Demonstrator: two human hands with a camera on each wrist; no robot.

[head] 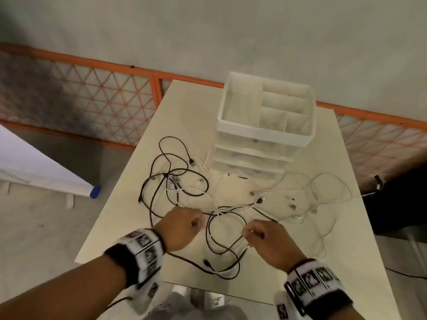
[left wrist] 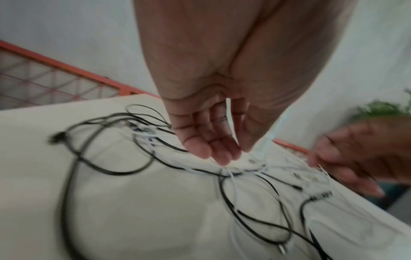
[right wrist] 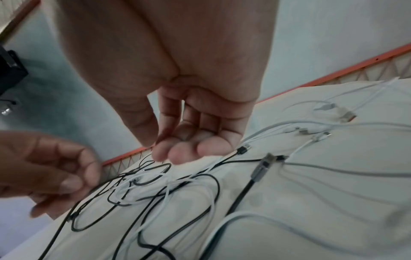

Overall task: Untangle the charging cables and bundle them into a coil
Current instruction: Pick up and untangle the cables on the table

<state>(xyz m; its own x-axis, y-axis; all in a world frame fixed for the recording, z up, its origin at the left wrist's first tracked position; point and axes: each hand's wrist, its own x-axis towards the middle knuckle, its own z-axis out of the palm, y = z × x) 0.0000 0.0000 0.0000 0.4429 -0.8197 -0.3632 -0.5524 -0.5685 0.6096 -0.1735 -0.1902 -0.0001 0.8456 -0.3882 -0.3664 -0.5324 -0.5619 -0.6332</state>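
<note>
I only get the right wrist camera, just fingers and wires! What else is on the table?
Observer: A white drawer organiser stands at the far side of the table, behind the tangle of cables.
Operator: Is my other hand holding something?
Observer: In the left wrist view, the left hand seems to pinch a thin white cable between thumb and fingertips, though it is blurred.
Operator: Any wires near my tummy?
Observer: Yes, a black cable loops close to the table's near edge, with its plug between your wrists.
</note>
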